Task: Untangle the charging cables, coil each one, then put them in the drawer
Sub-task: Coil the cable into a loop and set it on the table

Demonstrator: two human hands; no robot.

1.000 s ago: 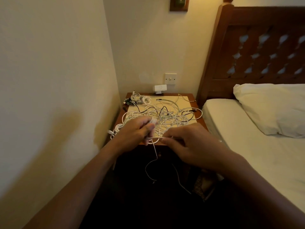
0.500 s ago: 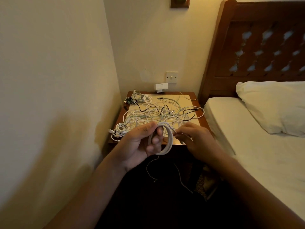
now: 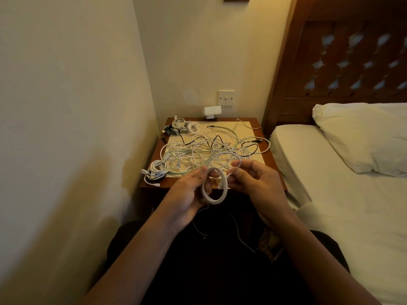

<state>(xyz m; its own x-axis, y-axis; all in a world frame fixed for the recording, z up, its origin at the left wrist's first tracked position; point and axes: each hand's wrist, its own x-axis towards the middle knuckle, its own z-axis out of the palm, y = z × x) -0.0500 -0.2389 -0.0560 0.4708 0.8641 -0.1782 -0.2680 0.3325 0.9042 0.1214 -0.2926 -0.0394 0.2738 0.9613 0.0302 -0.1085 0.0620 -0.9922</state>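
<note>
Cable tangle (image 3: 211, 148) covers nightstand (image 3: 269, 166) w/ coiled bundles (image 3: 157, 170) at front-left, back-left corners.

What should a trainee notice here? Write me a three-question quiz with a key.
1. True or false: the left hand holds a coiled white cable.
2. Where does the cable tangle lie? A: on the bed. B: on the nightstand. C: on the pillow.
3. Which hand pinches the stretch of that cable not yet coiled?
Key: 1 true; 2 B; 3 the right hand.
</note>
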